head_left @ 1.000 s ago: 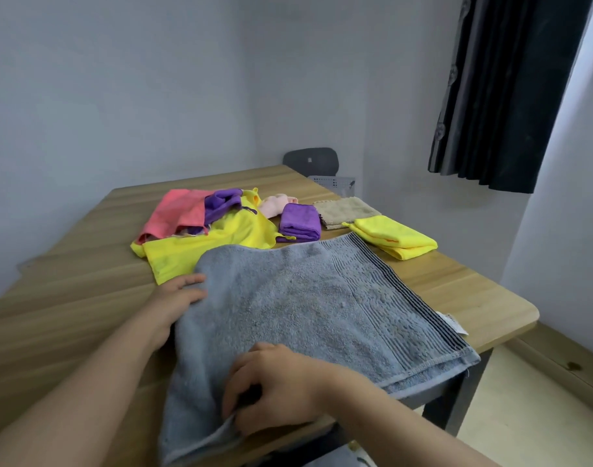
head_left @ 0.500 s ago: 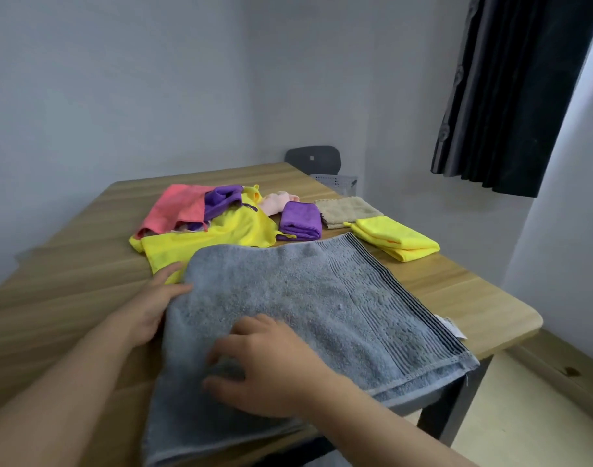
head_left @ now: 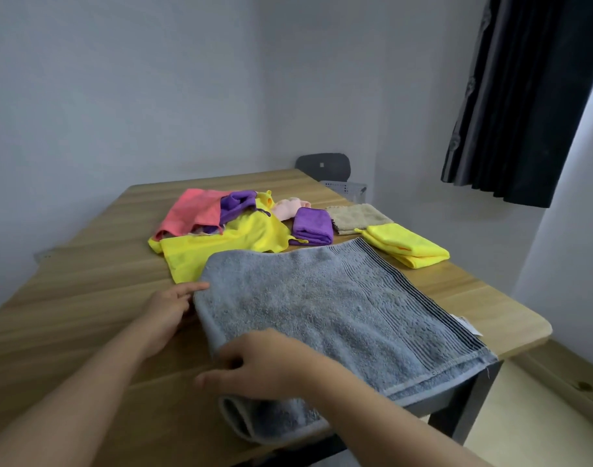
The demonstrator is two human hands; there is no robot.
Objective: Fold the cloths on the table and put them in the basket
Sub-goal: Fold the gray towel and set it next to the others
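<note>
A grey towel (head_left: 325, 308), folded over, lies on the near part of the wooden table (head_left: 86, 315); its near end hangs over the front edge. My left hand (head_left: 168, 306) touches the towel's left fold with its fingers stretched out. My right hand (head_left: 254, 364) lies flat on the towel's near left part, fingers straight. Behind the towel sits a loose heap of pink (head_left: 190, 212), purple (head_left: 236, 203) and yellow (head_left: 220, 246) cloths. A white perforated basket (head_left: 347, 190) shows behind the table's far right corner.
A folded purple cloth (head_left: 313, 225), a beige cloth (head_left: 357, 217) and a folded yellow cloth (head_left: 406, 247) lie at the right of the table. A pale pink cloth (head_left: 286, 207) sits behind the purple one. A dark chair back (head_left: 323, 166) and a black curtain (head_left: 531, 96) stand beyond.
My right hand has let go of the towel's near edge, opened and slid left, flat on the towel. The towel's left edge has shifted right. My left hand stays at that edge.
</note>
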